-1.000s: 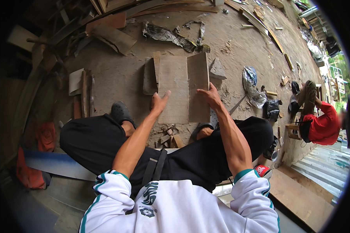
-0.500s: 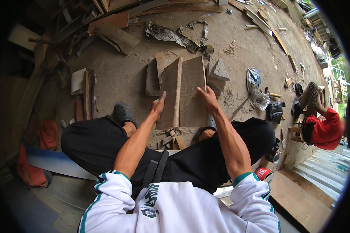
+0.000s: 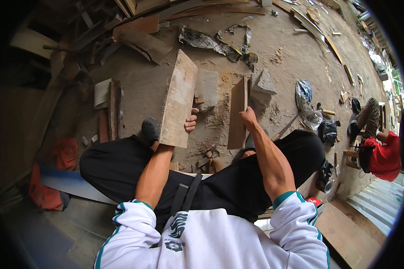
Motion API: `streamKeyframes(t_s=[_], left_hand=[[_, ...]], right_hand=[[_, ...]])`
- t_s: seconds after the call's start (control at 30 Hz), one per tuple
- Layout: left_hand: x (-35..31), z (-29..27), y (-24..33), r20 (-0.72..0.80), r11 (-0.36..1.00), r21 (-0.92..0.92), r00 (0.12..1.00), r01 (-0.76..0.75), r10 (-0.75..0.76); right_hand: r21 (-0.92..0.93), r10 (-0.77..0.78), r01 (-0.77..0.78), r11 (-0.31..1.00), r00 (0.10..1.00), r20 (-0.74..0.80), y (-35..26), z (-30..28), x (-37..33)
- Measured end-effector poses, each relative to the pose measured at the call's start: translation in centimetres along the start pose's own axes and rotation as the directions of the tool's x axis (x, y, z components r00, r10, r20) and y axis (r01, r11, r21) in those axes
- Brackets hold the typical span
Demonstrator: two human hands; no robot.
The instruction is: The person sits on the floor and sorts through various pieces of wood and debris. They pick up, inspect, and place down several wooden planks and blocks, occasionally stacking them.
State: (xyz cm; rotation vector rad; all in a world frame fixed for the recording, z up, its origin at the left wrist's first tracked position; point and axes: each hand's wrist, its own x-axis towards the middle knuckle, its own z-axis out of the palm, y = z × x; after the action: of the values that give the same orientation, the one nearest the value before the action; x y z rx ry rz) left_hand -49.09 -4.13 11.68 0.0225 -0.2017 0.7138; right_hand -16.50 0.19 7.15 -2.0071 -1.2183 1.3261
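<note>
Two wooden pieces are held apart near the middle of the frame, one to each hand. The left hand (image 3: 191, 121) grips the long wooden board (image 3: 179, 101), its fingers curled round the right edge and its palm hidden behind; the board leans, broad face showing, left of centre. The right hand (image 3: 248, 117) clasps the second board (image 3: 236, 115) by its right edge, just right of centre, where the piece is seen turned steeply. Handling both well calls for a firm hold near mid-length, so that neither end dips, and for wrists that tilt each face smoothly into view. Fingers should press flat rather than slide along the edges, since the wood looks rough and could splinter. The concrete block (image 3: 206, 89) at upper centre and the grey stone chunk (image 3: 265, 83) to its right lie close beyond, so swinging the far ends low risks knocking corners against them.
</note>
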Motion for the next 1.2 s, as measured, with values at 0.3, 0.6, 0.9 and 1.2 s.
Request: streamKeyframes(t_s=[0.3, 0.6, 0.9, 1.2], left_hand=[[-6.6, -5.6, 2.0, -0.249, 0.934, 0.3, 0.929, -0.195, 0.274], [-5.9, 0.2, 1.4, -0.623, 0.607, 0.67, -0.122, 0.427, 0.773], [-9.3, 3.9, 2.0, -0.436, 0.47, 0.623, -0.222, 0.625, 0.872], [-11.0, 3.9, 1.1, -0.675, 0.676, 0.737, -0.058, 0.012, 0.736]], right_hand=[[-0.229, -0.126, 0.113, 0.967, 0.991, -0.041, -3.1, 1.6, -1.8], [-0.242, -0.449, 0.395, 0.886, 0.861, -0.237, -11.7, 5.0, -2.4], [-0.453, -0.604, 0.515, 0.728, 0.794, -0.068, -18.1, 8.4, -6.0], [-0.241, -0.445, 0.458, 0.856, 0.889, 0.109, -11.2, 14.9, -7.9]])
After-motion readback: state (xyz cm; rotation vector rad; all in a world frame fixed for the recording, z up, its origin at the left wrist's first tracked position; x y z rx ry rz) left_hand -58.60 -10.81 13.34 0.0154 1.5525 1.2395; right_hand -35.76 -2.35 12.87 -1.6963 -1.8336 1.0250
